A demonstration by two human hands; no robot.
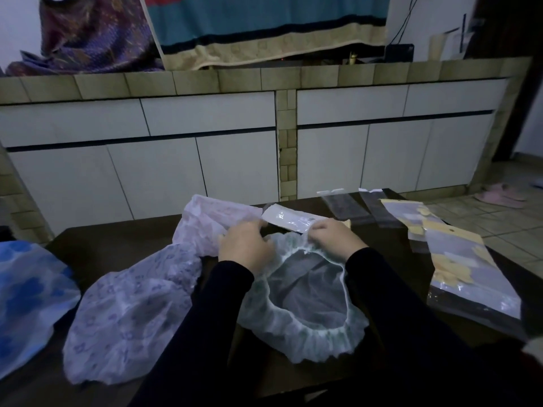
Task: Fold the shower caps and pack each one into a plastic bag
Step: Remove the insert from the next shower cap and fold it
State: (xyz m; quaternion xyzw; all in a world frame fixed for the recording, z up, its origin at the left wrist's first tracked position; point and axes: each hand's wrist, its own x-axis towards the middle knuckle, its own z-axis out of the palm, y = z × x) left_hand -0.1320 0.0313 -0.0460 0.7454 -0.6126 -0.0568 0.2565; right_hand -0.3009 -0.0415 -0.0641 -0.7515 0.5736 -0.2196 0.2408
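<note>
A translucent white shower cap (305, 327) with a gathered elastic rim lies open on the dark table (117, 239) in front of me. My left hand (244, 248) grips its far rim on the left side. My right hand (335, 239) pinches the far rim on the right. A purple-patterned cap (126, 315) lies to the left, a pale pink one (211, 218) behind it, and a blue-patterned one (29, 298) at the far left. A small white packet (291, 220) lies just beyond my hands.
Clear plastic bags (338, 205) lie at the table's far right. Two yellow-topped bags (467, 277) sit along the right edge. White cabinets (176, 160) under a tiled counter stand behind the table. Pink slippers (499, 196) rest on the floor at right.
</note>
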